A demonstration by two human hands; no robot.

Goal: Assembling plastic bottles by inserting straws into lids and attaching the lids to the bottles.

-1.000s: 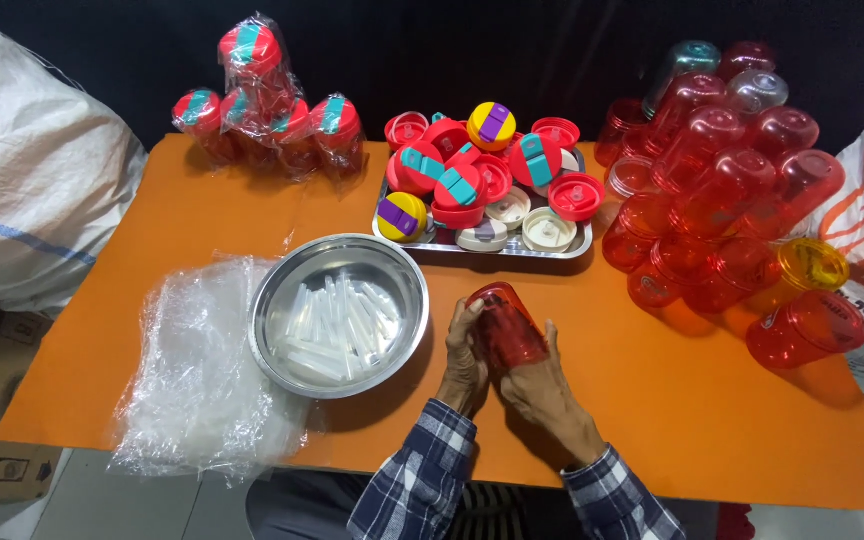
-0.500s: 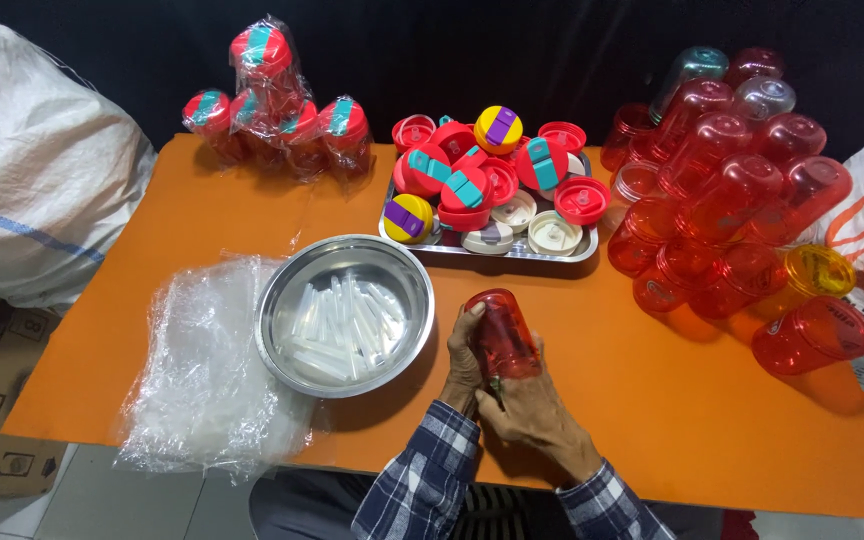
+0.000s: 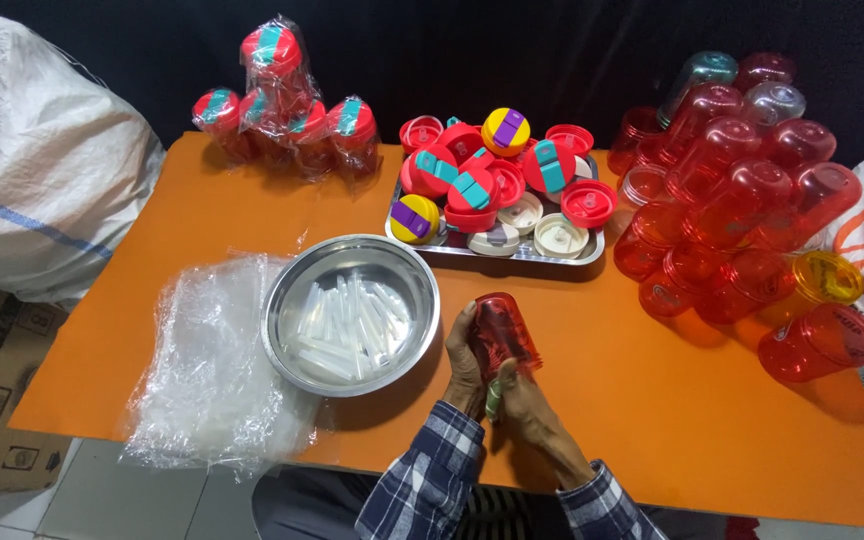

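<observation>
Near the front edge of the orange table (image 3: 652, 400), the left hand (image 3: 465, 365) and right hand (image 3: 532, 415) are both grasping a translucent red plastic cup (image 3: 504, 335), which is lying tilted between them with its base pointing away; something green is showing at its mouth. Just left, a steel bowl (image 3: 352, 315) is holding clear plastic straws (image 3: 347, 320), beside a heap of clear plastic bags (image 3: 214, 370). Farther back, a metal tray (image 3: 497, 250) is carrying colourful lids (image 3: 492, 180), and red cups (image 3: 742, 200) are piling up toward the right back corner.
</observation>
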